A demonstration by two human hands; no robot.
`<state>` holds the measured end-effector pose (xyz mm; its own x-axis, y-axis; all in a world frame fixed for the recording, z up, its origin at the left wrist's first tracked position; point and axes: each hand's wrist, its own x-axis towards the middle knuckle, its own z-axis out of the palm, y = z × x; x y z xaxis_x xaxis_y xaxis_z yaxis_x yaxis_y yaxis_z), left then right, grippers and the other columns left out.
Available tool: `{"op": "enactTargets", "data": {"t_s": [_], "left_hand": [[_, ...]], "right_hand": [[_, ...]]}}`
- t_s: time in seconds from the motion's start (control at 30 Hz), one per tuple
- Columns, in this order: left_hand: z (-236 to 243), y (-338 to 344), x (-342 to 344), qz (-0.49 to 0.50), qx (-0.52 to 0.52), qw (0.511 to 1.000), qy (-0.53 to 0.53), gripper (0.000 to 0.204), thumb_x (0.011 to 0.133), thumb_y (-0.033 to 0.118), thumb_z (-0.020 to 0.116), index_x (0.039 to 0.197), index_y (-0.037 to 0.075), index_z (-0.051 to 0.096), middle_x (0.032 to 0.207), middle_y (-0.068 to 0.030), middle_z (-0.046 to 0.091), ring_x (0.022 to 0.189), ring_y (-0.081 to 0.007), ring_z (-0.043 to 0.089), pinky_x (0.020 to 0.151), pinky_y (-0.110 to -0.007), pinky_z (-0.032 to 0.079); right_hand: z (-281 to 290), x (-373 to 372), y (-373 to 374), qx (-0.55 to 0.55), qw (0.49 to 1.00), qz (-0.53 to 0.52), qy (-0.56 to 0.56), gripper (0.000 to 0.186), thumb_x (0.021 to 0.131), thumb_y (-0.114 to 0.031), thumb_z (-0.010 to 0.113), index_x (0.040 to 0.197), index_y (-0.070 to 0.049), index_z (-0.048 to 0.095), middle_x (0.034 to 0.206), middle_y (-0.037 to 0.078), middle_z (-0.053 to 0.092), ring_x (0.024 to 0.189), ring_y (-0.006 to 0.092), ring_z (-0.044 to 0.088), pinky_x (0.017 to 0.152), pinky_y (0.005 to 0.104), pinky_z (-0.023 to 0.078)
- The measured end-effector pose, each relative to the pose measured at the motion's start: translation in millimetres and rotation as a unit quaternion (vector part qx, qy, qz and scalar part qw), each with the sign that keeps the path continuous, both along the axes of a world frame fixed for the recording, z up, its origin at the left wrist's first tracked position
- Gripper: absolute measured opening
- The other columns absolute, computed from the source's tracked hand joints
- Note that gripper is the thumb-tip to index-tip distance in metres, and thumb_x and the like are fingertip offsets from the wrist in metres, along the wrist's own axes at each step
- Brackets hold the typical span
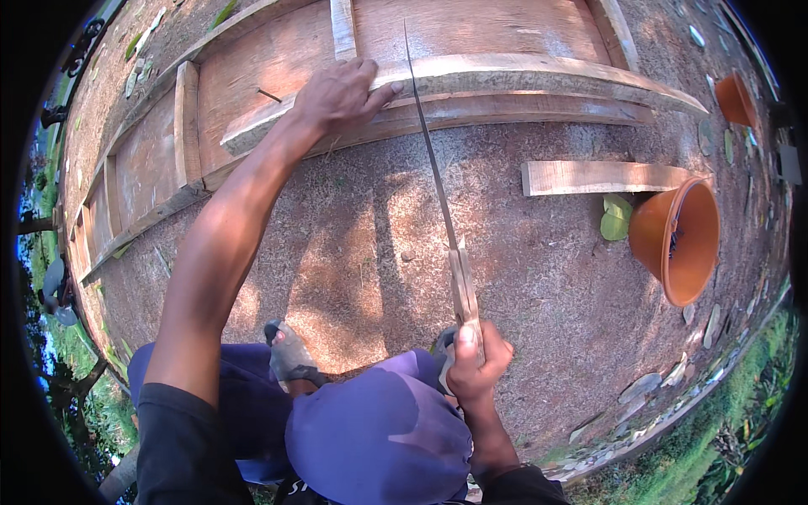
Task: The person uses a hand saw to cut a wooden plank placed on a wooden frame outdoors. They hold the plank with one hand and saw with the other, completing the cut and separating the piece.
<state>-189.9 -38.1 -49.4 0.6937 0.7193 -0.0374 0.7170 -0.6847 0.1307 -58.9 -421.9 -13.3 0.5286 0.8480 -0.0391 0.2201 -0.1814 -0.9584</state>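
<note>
My left hand [339, 97] bears down on a long wooden beam [530, 74], its fingers bent over the top and its thumb along the near side. That beam lies across a wooden frame with a plywood panel [269, 59]. In my right hand [480, 360] is the wooden handle of a handsaw [437, 175], fingers wrapped round it. The thin dark blade points away from me and meets the beam just right of my left thumb. Whether the teeth have cut into the wood is too small to tell.
A nail [268, 95] sticks up left of my left hand. A shorter piece of wood [598, 178] lies on the ground at right, beside an orange bucket [644, 231] tipped over with small dark pieces inside. Another orange container [735, 99] stands farther off. My feet are below the saw.
</note>
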Motion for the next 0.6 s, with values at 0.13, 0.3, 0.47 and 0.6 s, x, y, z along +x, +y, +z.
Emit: {"op": "enactTargets", "data": {"t_s": [0.13,0.3,0.47,0.6], "left_hand": [[-9.3,-6.6,-1.9,0.005,-0.005,1.0,0.023,0.073,0.099,0.067,0.025,0.093,0.001,0.055,0.076,-0.011,0.058,0.069,-0.0199,0.057,0.066,-0.039,0.052],[9.0,7.9,9.6,0.006,-0.014,1.0,0.008,0.075,0.098,0.068,0.026,0.097,-0.001,0.056,0.085,-0.0149,0.06,0.074,-0.0209,0.059,0.068,-0.041,0.053],[-4.2,2.2,-5.1,0.003,-0.01,1.0,0.004,0.076,0.099,0.066,0.027,0.099,-0.004,0.057,0.095,-0.0188,0.061,0.08,-0.0242,0.061,0.073,-0.042,0.055],[6.6,6.2,3.7,0.007,-0.036,0.999,0.01,0.077,0.099,0.066,0.025,0.096,-0.004,0.058,0.093,-0.0181,0.059,0.08,-0.0252,0.061,0.072,-0.042,0.055]], "right_hand": [[17.1,-5.3,11.0,-0.034,0.999,-0.011,0.006,0.032,0.094,-0.021,0.055,0.071,0.0,0.056,0.054,0.002,0.051,0.051,0.0069,0.046,0.046,0.0294,0.035],[-1.4,-3.6,126.9,0.002,0.999,-0.035,-0.001,0.025,0.093,-0.02,0.058,0.076,-0.001,0.058,0.055,0.006,0.053,0.052,0.0095,0.049,0.048,0.0299,0.038],[12.0,-2.5,3.5,-0.039,0.999,0.002,0.017,0.02,0.09,-0.015,0.062,0.077,0.0,0.061,0.056,0.006,0.057,0.051,0.0108,0.056,0.048,0.0301,0.043],[12.3,-2.0,4.0,-0.028,0.998,-0.006,0.049,0.021,0.089,-0.015,0.063,0.076,0.002,0.061,0.057,0.006,0.059,0.052,0.0116,0.057,0.05,0.0289,0.046]]}}
